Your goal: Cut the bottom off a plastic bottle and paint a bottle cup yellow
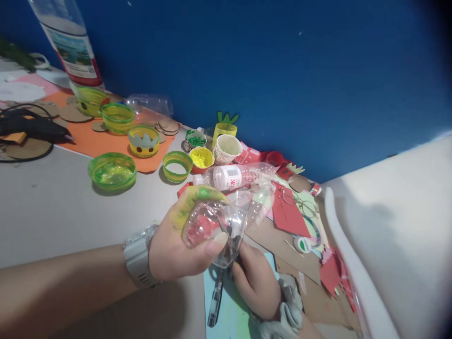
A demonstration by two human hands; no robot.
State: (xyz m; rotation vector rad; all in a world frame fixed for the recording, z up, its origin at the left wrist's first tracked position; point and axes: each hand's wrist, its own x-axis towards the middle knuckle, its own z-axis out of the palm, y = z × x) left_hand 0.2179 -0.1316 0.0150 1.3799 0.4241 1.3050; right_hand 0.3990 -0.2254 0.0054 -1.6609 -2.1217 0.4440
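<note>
My left hand (187,240), with yellow and green paint on its fingers and a grey watch at the wrist, is wrapped round a clear, crumpled plastic bottle (226,221). My right hand (259,278), with a grey scrunchie at its wrist, is closed at the lower right side of the bottle. A dark, slim tool (216,299), perhaps a cutter, sticks out below its fingers. The right fingertips are partly hidden behind the bottle.
Green-yellow painted bowls (113,172) stand at the left, some on orange paper (99,146). A black glue gun (30,127) lies far left, near a tall bottle (70,47). Paint cups (202,158), a labelled bottle (233,176), glasses (298,202), cardboard (289,252) and red scraps are beyond the hands.
</note>
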